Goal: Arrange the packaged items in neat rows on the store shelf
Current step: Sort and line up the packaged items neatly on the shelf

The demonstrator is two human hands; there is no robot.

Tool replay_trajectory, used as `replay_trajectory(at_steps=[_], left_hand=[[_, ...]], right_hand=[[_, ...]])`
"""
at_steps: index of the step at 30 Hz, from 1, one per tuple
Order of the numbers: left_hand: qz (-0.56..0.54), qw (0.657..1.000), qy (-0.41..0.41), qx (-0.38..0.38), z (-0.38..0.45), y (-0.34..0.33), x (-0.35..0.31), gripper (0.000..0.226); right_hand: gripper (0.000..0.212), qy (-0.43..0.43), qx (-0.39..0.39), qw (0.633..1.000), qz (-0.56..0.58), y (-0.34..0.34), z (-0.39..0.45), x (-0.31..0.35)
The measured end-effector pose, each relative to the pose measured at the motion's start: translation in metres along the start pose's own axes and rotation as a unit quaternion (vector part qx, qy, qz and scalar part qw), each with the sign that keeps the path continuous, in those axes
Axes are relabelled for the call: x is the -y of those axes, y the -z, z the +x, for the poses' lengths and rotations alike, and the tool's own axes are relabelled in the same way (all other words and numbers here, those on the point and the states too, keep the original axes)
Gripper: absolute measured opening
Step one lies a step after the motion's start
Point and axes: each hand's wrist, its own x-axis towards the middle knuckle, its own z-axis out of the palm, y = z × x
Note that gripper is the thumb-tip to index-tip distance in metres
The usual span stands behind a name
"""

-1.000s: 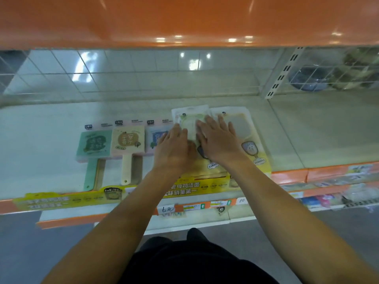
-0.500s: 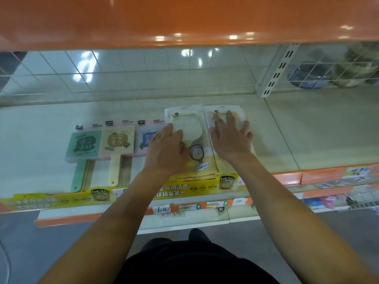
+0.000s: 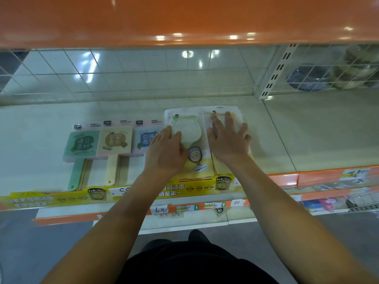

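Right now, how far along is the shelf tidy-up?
Done: the green pack, cream pack and blue pack lie side by side. In hand: the left hand and right hand press flat on two mirror packs. Left: squaring these with that row.

Glossy clear plastic wraps the packaged items (image 3: 189, 138); the shelf (image 3: 328, 136) looks like smooth, matt-painted metal.
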Motion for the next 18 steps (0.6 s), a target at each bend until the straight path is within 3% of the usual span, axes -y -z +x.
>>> replay_trajectory(at_steps=[14,18], left_hand=[[-0.013,0.999,0.007,-0.038,-0.005,-0.002,0.004,0.049],[0.004,0.998,0.002,-0.069,-0.014,0.012,0.025,0.051]], right_hand=[[0.057,0.002,0.008,1.000,-0.018,0.009,-0.007,0.007],[0.059,0.062,-0.002,0.998,0.027,0.015,-0.019,0.043]])
